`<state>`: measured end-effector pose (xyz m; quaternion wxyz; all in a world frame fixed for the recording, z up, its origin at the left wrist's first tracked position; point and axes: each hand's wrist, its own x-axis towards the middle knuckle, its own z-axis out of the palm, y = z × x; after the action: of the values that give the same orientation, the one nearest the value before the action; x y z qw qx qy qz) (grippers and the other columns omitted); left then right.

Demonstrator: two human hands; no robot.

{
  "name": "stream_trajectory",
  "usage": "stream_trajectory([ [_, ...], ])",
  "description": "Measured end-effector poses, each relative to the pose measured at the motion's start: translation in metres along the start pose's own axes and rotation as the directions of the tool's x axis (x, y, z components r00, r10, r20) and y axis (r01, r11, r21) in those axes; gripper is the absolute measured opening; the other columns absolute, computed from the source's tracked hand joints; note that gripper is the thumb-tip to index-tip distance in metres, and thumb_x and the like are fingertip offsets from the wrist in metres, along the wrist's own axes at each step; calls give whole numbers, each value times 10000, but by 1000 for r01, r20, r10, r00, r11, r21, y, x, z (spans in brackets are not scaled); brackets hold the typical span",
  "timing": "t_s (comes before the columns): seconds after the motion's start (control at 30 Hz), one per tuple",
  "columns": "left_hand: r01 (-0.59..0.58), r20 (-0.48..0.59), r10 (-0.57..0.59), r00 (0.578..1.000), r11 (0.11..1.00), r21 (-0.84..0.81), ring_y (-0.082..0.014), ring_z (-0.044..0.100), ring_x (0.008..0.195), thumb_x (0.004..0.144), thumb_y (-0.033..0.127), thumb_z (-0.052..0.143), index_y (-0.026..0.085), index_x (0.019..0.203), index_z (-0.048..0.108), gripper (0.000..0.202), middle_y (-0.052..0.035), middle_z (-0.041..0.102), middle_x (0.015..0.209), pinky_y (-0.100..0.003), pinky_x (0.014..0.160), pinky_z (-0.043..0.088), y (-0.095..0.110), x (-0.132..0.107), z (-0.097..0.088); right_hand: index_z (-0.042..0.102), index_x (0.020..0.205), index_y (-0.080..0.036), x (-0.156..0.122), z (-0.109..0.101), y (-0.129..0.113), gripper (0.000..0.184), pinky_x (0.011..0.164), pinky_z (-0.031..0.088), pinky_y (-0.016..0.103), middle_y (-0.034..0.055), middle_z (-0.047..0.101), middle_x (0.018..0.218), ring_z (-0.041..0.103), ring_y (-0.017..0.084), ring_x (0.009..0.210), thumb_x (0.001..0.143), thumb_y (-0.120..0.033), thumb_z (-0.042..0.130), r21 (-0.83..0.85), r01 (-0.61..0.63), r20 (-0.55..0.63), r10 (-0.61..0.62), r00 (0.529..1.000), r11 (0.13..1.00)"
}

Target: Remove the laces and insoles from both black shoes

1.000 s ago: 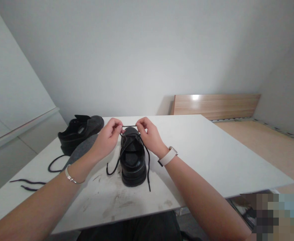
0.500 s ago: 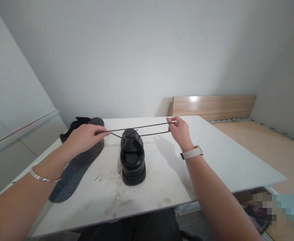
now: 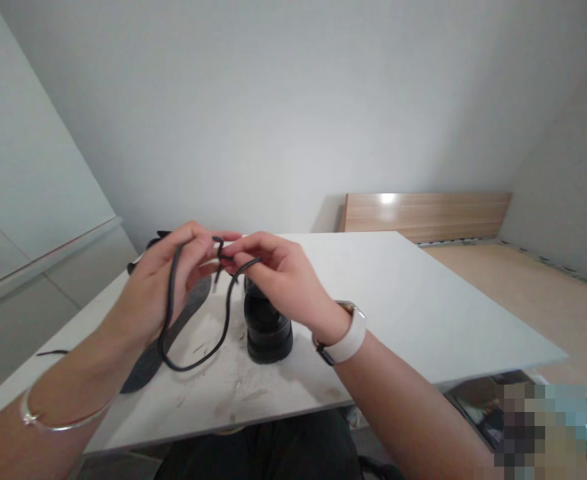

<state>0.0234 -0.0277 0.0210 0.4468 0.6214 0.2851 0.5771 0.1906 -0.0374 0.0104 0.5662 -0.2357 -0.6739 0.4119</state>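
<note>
A black shoe point(image 3: 269, 337) stands on the white table with its heel toward me. Its front half is largely hidden behind my hands. My left hand point(image 3: 181, 260) pinches part of the black shoelace point(image 3: 227, 313) just left of the shoe. Close beside it, my right hand point(image 3: 278, 270) has its thumb and fingers closed on the lace over the shoe. A long loop of lace droops between the hands, and a short end hangs from the fingertips. Behind my left forearm lies a dark grey insole point(image 3: 146, 370), partly covered.
Another black shoe point(image 3: 136, 267) sits at the back left, mostly behind my left hand. The white table point(image 3: 373, 287) carries dirt smudges near its front edge. A wooden board point(image 3: 423, 213) stands by the wall at the right. Several items lie below the table at lower right.
My hands have come together from wide apart, the right one moving left over the shoe. The laces, stretched taut before, now hang in a slack loop.
</note>
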Motion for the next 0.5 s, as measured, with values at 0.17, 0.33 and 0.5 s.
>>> stream_trajectory([
  [0.17,119,-105,-104,989,982,147,-82,405,449,876,472,650,215,806,499,306,68,421,600,-144,391,328,-15,-13,-18,596,1172,-146,-4,30,10,432,1049,498,347,95,629,1232,596,186,1170,777,12,523,-289,172,202,-116,972,942],
  [0.33,64,-117,28,993,704,708,-132,526,586,947,480,489,230,884,529,261,36,584,709,-201,545,388,-19,-25,-66,556,1270,-134,-12,11,6,476,1147,388,365,126,533,1382,459,186,1328,835,41,474,-572,342,386,-123,914,746],
  [0.5,123,-122,-14,992,204,971,-165,507,532,877,451,503,260,883,605,216,39,573,632,-241,547,308,-35,-40,-108,622,1225,-116,-10,-24,12,364,1054,430,431,143,568,1296,538,260,1181,863,-73,637,-929,72,122,116,986,362],
])
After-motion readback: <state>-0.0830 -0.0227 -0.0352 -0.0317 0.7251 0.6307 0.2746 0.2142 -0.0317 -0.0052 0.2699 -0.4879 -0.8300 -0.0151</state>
